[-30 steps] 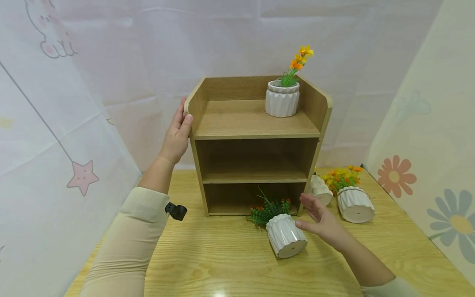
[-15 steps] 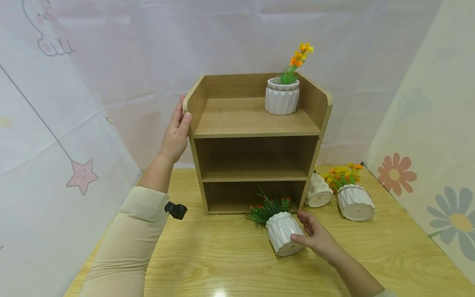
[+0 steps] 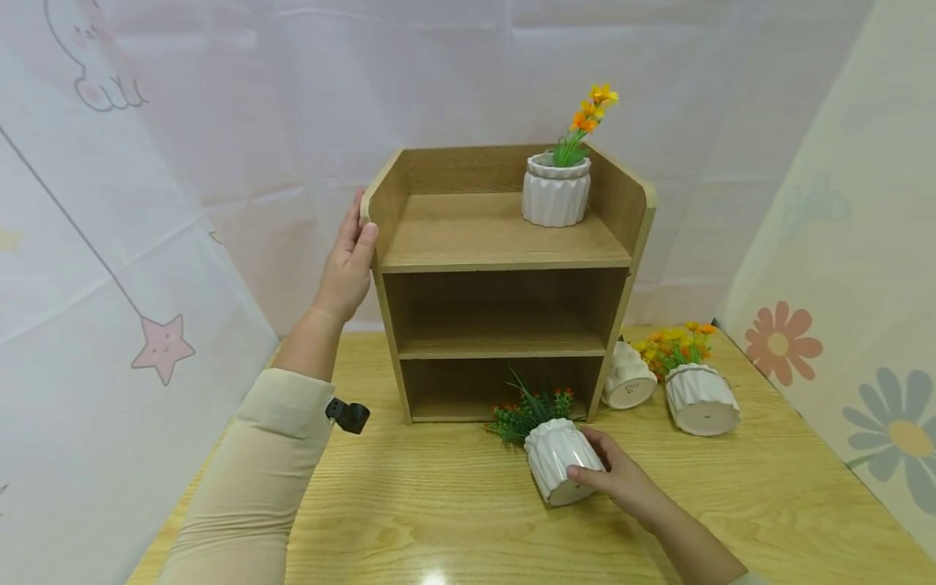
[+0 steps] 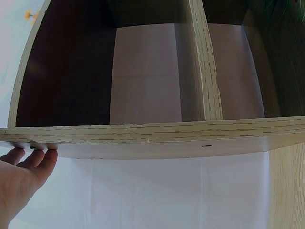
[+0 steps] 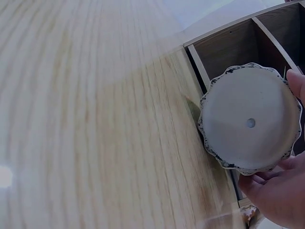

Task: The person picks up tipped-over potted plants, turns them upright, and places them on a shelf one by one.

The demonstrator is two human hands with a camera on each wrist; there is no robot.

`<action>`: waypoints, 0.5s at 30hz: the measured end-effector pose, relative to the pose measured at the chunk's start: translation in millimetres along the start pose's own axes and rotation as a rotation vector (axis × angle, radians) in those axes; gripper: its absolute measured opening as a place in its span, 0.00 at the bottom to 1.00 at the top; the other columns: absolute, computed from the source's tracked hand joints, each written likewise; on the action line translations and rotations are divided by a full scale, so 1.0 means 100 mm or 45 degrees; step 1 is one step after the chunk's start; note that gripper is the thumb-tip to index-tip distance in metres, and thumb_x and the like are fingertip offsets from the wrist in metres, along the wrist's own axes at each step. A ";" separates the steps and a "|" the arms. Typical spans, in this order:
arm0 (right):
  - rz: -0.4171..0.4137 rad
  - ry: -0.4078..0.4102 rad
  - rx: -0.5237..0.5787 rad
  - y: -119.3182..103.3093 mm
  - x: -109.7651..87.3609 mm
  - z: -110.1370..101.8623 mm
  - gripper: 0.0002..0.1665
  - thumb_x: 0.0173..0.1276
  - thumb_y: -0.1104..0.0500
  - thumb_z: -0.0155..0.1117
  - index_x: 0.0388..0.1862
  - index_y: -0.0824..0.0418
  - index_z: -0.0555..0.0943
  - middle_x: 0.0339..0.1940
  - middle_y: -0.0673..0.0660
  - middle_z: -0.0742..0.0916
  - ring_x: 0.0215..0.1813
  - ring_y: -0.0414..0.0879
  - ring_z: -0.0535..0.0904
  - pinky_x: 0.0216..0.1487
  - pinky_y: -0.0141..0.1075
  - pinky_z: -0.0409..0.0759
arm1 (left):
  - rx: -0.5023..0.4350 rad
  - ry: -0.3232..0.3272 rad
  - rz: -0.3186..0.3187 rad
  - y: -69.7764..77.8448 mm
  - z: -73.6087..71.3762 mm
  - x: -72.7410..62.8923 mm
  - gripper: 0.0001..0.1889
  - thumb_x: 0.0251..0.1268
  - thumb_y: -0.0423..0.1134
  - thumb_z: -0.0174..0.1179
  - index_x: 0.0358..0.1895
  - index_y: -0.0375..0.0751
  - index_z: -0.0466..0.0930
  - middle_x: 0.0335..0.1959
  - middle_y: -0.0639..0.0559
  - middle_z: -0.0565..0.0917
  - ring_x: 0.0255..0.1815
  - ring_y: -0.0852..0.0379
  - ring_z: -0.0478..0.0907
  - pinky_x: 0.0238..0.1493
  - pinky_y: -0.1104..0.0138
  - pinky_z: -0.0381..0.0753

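A: Where's the pot (image 3: 559,471)?

B: Tipped on its side on the bench (image 3: 439,520), just in front of the shelf (image 3: 504,276), base toward the camera and green sprigs with small red blooms pointing at the lowest compartment. The right wrist view shows its round base with 1 drain hole.

A: And the hands?

B: The right hand (image 3: 621,479) grips the pot from its right side — fingers curled round the ribbed wall, thumb at the base rim. The left hand (image 3: 347,264) lies flat against the shelf's left side panel near the top, fingers straight and together, tips at the panel's front edge.

A: What else is around?

B: 1 more white pot (image 3: 556,191) with orange and yellow flowers stands upright on the shelf's top level, toward the right. 2 further pots (image 3: 702,398) lie tipped on the bench just right of the shelf — close beside each other, whether touching I can't tell. Pale printed curtains (image 3: 146,244) hang behind and to both sides.
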State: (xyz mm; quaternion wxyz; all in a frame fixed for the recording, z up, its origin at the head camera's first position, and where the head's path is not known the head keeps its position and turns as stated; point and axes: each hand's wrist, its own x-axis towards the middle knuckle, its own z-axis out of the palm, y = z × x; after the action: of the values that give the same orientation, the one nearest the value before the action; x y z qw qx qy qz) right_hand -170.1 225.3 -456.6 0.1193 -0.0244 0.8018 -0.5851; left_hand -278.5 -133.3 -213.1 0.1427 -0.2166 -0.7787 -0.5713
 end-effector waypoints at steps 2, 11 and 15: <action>0.011 -0.004 0.005 0.00 0.00 0.00 0.50 0.66 0.55 0.67 0.76 0.71 0.50 0.71 0.73 0.66 0.66 0.59 0.69 0.58 0.40 0.78 | -0.006 0.002 0.003 0.00 0.00 0.00 0.31 0.81 0.42 0.35 0.81 0.51 0.36 0.82 0.47 0.45 0.81 0.49 0.45 0.80 0.56 0.47; 0.061 -0.086 -0.043 -0.04 0.00 -0.06 0.53 0.67 0.51 0.66 0.77 0.69 0.46 0.62 0.76 0.73 0.57 0.52 0.77 0.53 0.45 0.81 | -0.014 0.006 0.005 -0.01 0.00 0.01 0.31 0.81 0.42 0.35 0.81 0.51 0.36 0.82 0.48 0.46 0.81 0.50 0.45 0.80 0.57 0.47; 0.053 -0.067 -0.031 -0.04 -0.01 -0.04 0.53 0.65 0.53 0.68 0.77 0.68 0.49 0.64 0.77 0.72 0.57 0.54 0.77 0.52 0.43 0.81 | -0.007 0.003 0.000 0.00 0.00 0.01 0.31 0.81 0.42 0.35 0.81 0.51 0.36 0.81 0.48 0.46 0.81 0.50 0.46 0.80 0.57 0.47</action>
State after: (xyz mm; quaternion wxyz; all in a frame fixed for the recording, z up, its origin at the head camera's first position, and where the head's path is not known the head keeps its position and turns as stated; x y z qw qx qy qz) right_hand -170.0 228.3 -451.8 0.1524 -0.0245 0.8059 -0.5717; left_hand -279.1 -133.5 -212.8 0.1428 -0.2165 -0.7769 -0.5737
